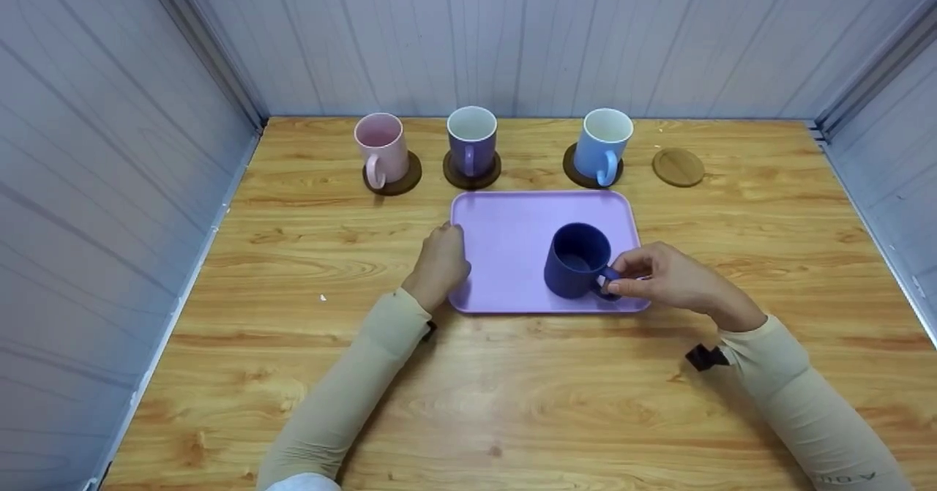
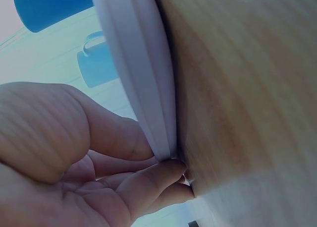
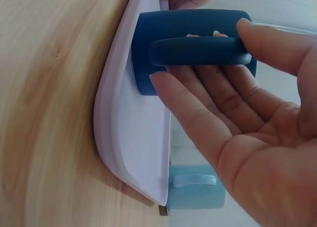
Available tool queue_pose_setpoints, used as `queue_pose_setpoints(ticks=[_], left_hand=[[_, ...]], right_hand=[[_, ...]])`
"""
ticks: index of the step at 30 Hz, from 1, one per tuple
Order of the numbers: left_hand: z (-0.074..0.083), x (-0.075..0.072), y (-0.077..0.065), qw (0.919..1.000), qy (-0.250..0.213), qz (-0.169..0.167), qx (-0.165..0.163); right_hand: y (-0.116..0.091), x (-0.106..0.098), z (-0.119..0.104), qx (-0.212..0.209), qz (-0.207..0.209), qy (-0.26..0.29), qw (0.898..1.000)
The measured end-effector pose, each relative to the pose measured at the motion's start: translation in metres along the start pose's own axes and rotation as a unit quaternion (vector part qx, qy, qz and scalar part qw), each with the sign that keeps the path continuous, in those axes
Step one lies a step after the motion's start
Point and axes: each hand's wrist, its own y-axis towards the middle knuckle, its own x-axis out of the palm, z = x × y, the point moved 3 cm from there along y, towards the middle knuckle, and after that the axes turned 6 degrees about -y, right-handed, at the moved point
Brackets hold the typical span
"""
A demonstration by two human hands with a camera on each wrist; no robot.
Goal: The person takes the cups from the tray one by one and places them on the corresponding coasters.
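A dark blue mug (image 1: 565,277) stands upright on the right part of a lilac tray (image 1: 501,257), its handle pointing right. My right hand (image 1: 673,279) is at that handle (image 3: 198,52); in the right wrist view several fingers reach in behind it, and the thumb (image 3: 265,41) lies near its upper end. At the tray's left side, my left hand (image 1: 441,263) pinches the rim. The left wrist view shows the tray's edge (image 2: 143,73) between the thumb and the fingers, with the fingertips close to the wooden tabletop.
Behind the tray stand a pink mug (image 1: 392,156), a purple mug (image 1: 483,151) and a light blue mug (image 1: 591,160), each on a dark round coaster. A lighter round coaster (image 1: 678,167) lies at the back right. Pale panel walls (image 1: 483,37) enclose the wooden table (image 1: 512,396).
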Motion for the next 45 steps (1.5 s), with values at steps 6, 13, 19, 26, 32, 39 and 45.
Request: queue_pose_setpoints(ticks=[6, 13, 19, 26, 32, 39, 45], left_hand=[[0.0, 0.0, 0.001, 1.0, 0.002, -0.007, -0.005], [-0.001, 0.001, 0.001, 0.9998, 0.007, 0.006, 0.017], [-0.003, 0.002, 0.001, 0.9998, 0.005, 0.011, 0.018], [-0.002, 0.001, 0.001, 0.9999, 0.006, 0.008, 0.007], [-0.002, 0.001, 0.001, 0.9996, 0.01, 0.015, 0.02], [-0.002, 0.001, 0.001, 0.9998, 0.008, 0.01, 0.014], [-0.002, 0.0, 0.0, 0.9999, 0.006, 0.001, 0.009]], right_hand=[[0.0, 0.001, -0.001, -0.018, -0.002, 0.002, 1.0], [0.0, 0.001, -0.001, -0.004, -0.001, 0.011, 1.0], [0.001, 0.002, -0.002, 0.005, 0.002, 0.01, 1.0], [0.0, 0.002, -0.002, 0.004, 0.01, -0.005, 1.0], [-0.001, 0.001, -0.003, 0.014, 0.023, -0.014, 1.0], [-0.001, -0.001, -0.005, 0.02, 0.052, -0.01, 0.998], [-0.002, -0.004, -0.013, 0.017, 0.091, 0.002, 0.996]])
